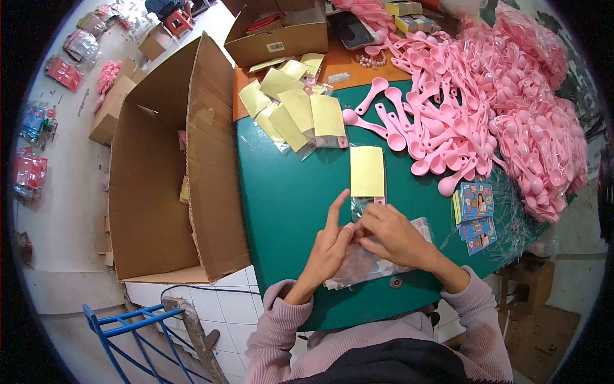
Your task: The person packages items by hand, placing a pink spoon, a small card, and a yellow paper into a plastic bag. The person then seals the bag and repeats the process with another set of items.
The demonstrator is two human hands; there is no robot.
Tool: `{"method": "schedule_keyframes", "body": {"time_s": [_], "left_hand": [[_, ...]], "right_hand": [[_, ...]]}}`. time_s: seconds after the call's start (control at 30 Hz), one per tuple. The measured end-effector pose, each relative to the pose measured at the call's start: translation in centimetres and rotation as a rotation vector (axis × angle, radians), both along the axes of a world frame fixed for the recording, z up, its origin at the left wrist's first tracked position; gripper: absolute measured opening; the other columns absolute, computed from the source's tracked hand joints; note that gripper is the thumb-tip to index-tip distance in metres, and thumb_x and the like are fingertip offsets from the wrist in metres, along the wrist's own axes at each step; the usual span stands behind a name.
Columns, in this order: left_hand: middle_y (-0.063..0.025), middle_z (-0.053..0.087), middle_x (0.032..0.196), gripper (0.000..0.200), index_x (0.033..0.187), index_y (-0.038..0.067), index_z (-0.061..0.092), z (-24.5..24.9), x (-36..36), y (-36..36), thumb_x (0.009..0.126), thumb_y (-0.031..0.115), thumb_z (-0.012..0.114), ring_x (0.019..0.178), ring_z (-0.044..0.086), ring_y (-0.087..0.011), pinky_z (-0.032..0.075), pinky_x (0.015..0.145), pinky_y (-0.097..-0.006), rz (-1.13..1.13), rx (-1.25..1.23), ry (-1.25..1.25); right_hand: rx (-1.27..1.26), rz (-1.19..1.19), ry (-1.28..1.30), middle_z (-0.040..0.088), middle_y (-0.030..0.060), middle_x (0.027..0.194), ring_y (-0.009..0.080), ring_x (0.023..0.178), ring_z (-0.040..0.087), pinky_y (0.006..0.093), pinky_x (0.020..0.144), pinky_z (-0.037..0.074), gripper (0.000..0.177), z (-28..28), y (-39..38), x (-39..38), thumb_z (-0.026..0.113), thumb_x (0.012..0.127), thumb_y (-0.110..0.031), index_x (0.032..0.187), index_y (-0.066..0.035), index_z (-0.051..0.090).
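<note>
On the green table (288, 192) my left hand (329, 246) and my right hand (393, 235) meet over a clear plastic bag (368, 203). That bag has a yellow card (367, 171) at its top and a pink piece showing inside. My right fingers pinch the bag's lower edge. The left fingers press against it from the left, index finger pointing up. Under my hands lies a stack of empty clear bags (358, 265). A pile of finished yellow-carded packs (294, 109) lies farther back on the table.
A big heap of pink plastic spoons (486, 96) covers the right of the table, some bagged. Printed cards (476, 201) lie at the right. A large open cardboard box (160, 173) stands left of the table. A smaller box (278, 32) sits behind. A blue metal frame (128, 339) is at lower left.
</note>
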State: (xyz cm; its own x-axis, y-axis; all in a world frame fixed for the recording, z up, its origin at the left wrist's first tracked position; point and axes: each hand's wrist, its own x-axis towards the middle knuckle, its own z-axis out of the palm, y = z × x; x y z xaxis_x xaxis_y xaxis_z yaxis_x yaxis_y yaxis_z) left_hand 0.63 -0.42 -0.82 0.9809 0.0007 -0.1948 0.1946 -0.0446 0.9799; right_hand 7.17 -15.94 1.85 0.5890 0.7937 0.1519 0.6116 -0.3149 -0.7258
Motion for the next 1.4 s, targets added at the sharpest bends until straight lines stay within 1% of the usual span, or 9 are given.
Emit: {"method": "schedule_keyframes", "body": {"time_s": [0.07,0.5,0.67,0.87,0.97,1.03,1.1,1.27,1.4], "left_hand": [[-0.0127,0.063,0.083,0.055,0.138,0.009,0.019,-0.8,0.1,0.0,0.087,0.003,0.041,0.065,0.056,-0.0128,0.045,0.064,-0.0245,0.026,-0.245,0.100],[-0.0151,0.063,0.093,0.056,0.139,0.009,0.014,0.2,0.0,0.0,0.089,0.003,0.039,0.087,0.060,-0.0174,0.047,0.080,-0.0290,-0.064,-0.117,0.036],[-0.0026,0.054,0.079,0.054,0.139,0.010,0.019,0.9,0.2,-0.2,0.089,0.003,0.040,0.070,0.053,-0.0095,0.046,0.067,-0.0239,0.108,-0.536,0.206],[-0.0042,0.058,0.082,0.050,0.137,0.011,0.025,0.2,0.0,0.2,0.089,0.002,0.040,0.068,0.050,-0.0034,0.038,0.055,-0.0171,-0.029,-0.402,0.155],[-0.0105,0.061,0.092,0.044,0.133,0.008,0.029,0.2,0.0,-0.1,0.090,0.001,0.037,0.078,0.057,-0.0084,0.044,0.062,-0.0196,0.059,-0.302,0.141],[-0.0138,0.060,0.097,0.042,0.131,0.007,0.030,0.4,0.4,0.0,0.090,0.000,0.035,0.086,0.058,-0.0129,0.047,0.069,-0.0233,0.108,-0.406,0.144],[-0.0171,0.059,0.101,0.040,0.129,0.006,0.032,0.5,0.5,0.1,0.090,-0.001,0.034,0.094,0.060,-0.0175,0.050,0.075,-0.0270,0.147,-0.507,0.154],[-0.0235,0.054,0.113,0.038,0.128,0.008,0.031,1.0,0.4,-0.1,0.091,0.000,0.029,0.104,0.056,-0.0239,0.050,0.080,-0.0316,-0.060,-0.461,0.179],[-0.0179,0.059,0.105,0.038,0.129,0.006,0.028,1.3,0.3,-0.3,0.091,0.002,0.031,0.098,0.058,-0.0199,0.048,0.085,-0.0293,-0.007,-0.530,0.225]], "right_hand": [[-0.041,0.061,-0.137,0.047,0.0109,0.080,0.0276,0.078,0.049,0.0367,0.069,0.039,0.019,0.4,-0.1,-0.5,0.063,0.072,-0.014,0.081,-0.003,0.050],[-0.088,-0.058,-0.102,0.048,0.0085,0.081,0.0243,0.081,0.050,0.0357,0.069,0.035,0.018,0.7,-0.3,0.2,0.064,0.072,-0.015,0.082,-0.006,0.052],[-0.085,-0.042,-0.302,0.047,0.0082,0.079,0.0241,0.080,0.049,0.0363,0.069,0.036,0.018,0.3,0.1,-0.5,0.064,0.070,-0.014,0.081,-0.006,0.052],[-0.095,0.067,-0.376,0.046,0.0080,0.078,0.0229,0.077,0.049,0.0360,0.070,0.036,0.017,0.9,0.0,-0.8,0.063,0.069,-0.015,0.079,-0.007,0.052],[-0.051,0.208,-0.184,0.044,0.0074,0.075,0.0212,0.075,0.048,0.0347,0.072,0.035,0.015,1.8,-1.3,0.2,0.061,0.073,-0.016,0.079,-0.007,0.051],[0.048,0.520,0.272,0.044,0.0059,0.074,0.0184,0.071,0.047,0.0308,0.068,0.036,0.011,3.8,-2.8,1.7,0.058,0.078,-0.015,0.077,-0.007,0.051],[0.165,0.454,0.477,0.047,0.0050,0.073,0.0169,0.067,0.047,0.0284,0.063,0.038,0.012,5.5,-5.4,4.7,0.056,0.081,-0.016,0.076,-0.006,0.051],[-0.080,0.072,0.166,0.049,0.0067,0.076,0.0198,0.070,0.050,0.0302,0.065,0.041,0.012,7.8,-6.5,8.2,0.059,0.077,-0.014,0.079,-0.005,0.052],[-0.137,0.122,-0.207,0.049,0.0099,0.087,0.0261,0.085,0.051,0.0362,0.072,0.040,0.020,3.8,-2.6,3.0,0.063,0.073,-0.017,0.086,-0.007,0.052]]}}
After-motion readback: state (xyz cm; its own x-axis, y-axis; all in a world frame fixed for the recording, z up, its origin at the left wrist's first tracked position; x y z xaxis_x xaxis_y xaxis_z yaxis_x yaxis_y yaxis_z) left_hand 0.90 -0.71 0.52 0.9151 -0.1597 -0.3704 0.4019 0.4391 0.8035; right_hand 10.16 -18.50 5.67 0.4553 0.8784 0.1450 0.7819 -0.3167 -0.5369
